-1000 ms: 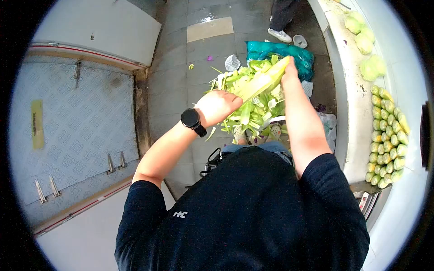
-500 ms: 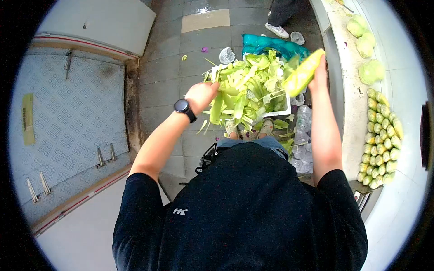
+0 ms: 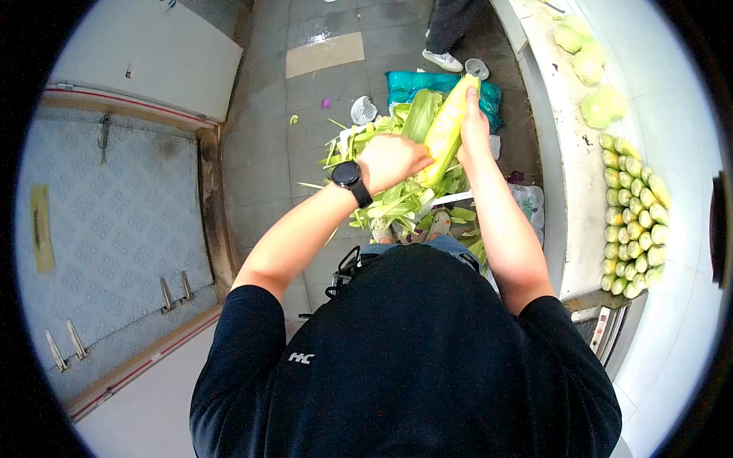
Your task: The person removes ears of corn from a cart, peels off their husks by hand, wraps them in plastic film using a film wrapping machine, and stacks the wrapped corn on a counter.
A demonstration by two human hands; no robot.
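Gripping a yellow-green vegetable [image 3: 445,137] over the leaf pile [image 3: 398,203].
Left hand [image 3: 393,162] closed at its lower side, right hand [image 3: 474,130] clasping its upper end; beyond the pile lies a teal bag [image 3: 490,104], to its right cabbages [image 3: 603,107] on the table [image 3: 574,183].

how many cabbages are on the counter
3: one cabbage nearest the stacked corn, a second cabbage beyond it, and a third cabbage farthest along the counter. Others could be hidden behind these.

Right hand [image 3: 475,128] holding yellow-green vegetable [image 3: 446,136], left hand [image 3: 389,162] touching it, leafy scraps [image 3: 393,204] beneath
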